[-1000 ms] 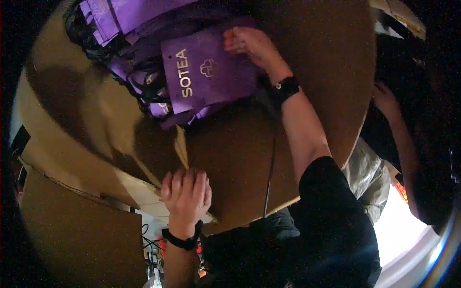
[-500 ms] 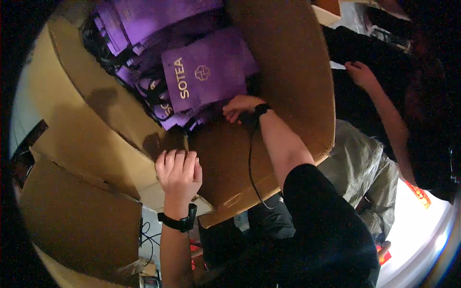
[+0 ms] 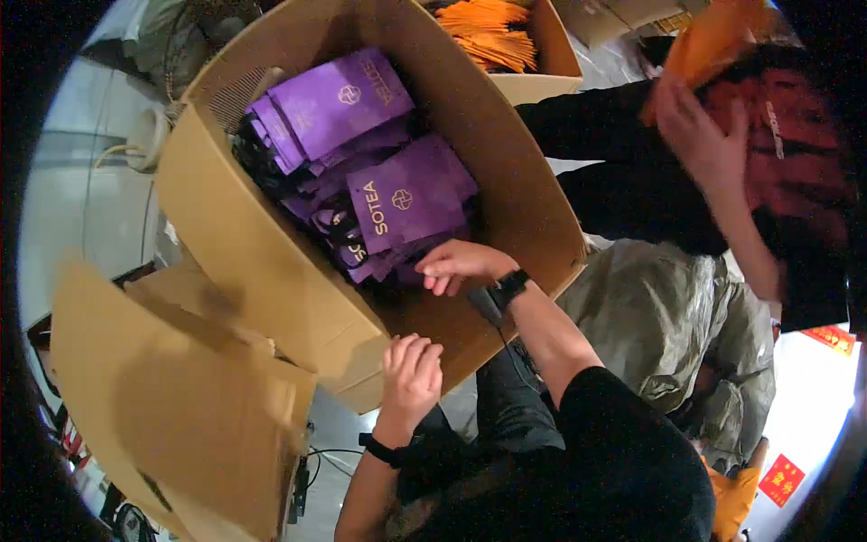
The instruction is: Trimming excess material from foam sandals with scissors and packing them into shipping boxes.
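Observation:
A large cardboard box [image 3: 271, 262] stands open in front of me, holding piles of purple bags [image 3: 415, 194] with black handles and gold print. Inside it, by the near end of the pile, my right hand [image 3: 465, 264] hovers with fingers loosely bent and slightly apart; nothing shows in them. A black band with a small dark device and cable is round that wrist. My left hand [image 3: 412, 375] has its fingers curled over the box's near edge, close to the corner. Its wrist also wears a black band.
Cardboard flaps [image 3: 172, 406] spread at the left. Behind stands another box [image 3: 533, 88] of orange bags. At the right a person's hand [image 3: 704, 135] holds a blurred orange item [image 3: 713, 41]. Crumpled grey plastic [image 3: 659, 307] lies right of the box; dark cables [image 3: 330, 452] are below.
My view has shifted back, showing more of the box and surroundings. My left hand stays at the box edge, the right near the bags. The other person has raised an orange item.

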### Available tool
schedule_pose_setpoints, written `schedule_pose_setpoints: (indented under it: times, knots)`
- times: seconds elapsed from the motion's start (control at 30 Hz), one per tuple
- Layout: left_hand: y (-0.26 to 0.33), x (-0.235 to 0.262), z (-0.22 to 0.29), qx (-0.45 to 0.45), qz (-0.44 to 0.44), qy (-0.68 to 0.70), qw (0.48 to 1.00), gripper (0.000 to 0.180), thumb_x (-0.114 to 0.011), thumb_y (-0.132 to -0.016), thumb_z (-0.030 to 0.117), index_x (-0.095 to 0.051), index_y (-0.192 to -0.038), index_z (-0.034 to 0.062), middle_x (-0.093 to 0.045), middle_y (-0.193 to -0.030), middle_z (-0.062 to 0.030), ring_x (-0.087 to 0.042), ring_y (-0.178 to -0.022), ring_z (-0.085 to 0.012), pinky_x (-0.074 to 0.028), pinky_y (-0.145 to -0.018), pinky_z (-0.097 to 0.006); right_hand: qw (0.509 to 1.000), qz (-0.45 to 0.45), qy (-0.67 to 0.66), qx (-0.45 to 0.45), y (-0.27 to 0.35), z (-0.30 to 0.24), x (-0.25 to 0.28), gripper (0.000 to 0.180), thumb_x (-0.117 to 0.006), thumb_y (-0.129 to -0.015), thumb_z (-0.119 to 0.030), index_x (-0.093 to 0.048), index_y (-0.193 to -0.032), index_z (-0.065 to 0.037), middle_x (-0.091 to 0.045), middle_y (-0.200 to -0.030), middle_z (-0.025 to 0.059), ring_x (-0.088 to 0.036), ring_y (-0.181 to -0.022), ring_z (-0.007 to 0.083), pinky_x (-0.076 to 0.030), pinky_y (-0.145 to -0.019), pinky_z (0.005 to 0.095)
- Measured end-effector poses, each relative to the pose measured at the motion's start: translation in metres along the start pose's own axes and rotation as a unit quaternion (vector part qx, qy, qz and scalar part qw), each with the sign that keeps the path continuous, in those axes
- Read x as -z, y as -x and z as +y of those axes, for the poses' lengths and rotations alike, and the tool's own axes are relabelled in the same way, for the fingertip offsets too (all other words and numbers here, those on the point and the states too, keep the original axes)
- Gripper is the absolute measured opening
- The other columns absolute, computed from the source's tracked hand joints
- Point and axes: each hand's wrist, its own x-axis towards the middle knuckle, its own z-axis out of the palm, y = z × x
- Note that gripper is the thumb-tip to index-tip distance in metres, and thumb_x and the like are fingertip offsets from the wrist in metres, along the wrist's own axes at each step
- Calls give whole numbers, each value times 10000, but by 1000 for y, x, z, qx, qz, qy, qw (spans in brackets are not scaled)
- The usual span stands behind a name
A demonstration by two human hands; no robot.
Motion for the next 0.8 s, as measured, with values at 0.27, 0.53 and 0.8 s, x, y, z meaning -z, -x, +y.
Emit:
schedule_pose_setpoints:
  times: [0.27, 0.53, 0.8]
  knots:
    - [65, 65, 37, -48, -17, -41, 998, 244, -572, -713, 18, -578, -954, 50, -561, -982, -105, -519, -929, -284, -394, -838, -416, 993, 14, -114, 41, 133, 39, -86, 521, -573, -877, -260, -386, -1285, 6, -620, -946, 77, -619, -730, 135, -526, -645, 262]
    - [81, 107, 52, 38, 27, -38, 998, 399, -551, -767, 56, -473, -1153, -11, -531, -1096, -204, -482, -1038, -384, -375, -901, -429, 985, 28, -142, 95, 223, 82, -163, 491, -537, -898, -254, -380, -1293, -10, -614, -973, 76, -613, -774, 131, -527, -642, 260]
    - [-12, 79, 60, 99, 3, 10, 995, 718, -570, -820, 128, -148, -1380, -22, -413, -1282, -250, -561, -992, -315, -437, -866, -384, 960, 110, -161, 201, 292, 123, -197, 474, -559, -884, -263, -431, -1280, -35, -614, -969, 86, -603, -790, 134, -516, -678, 280]
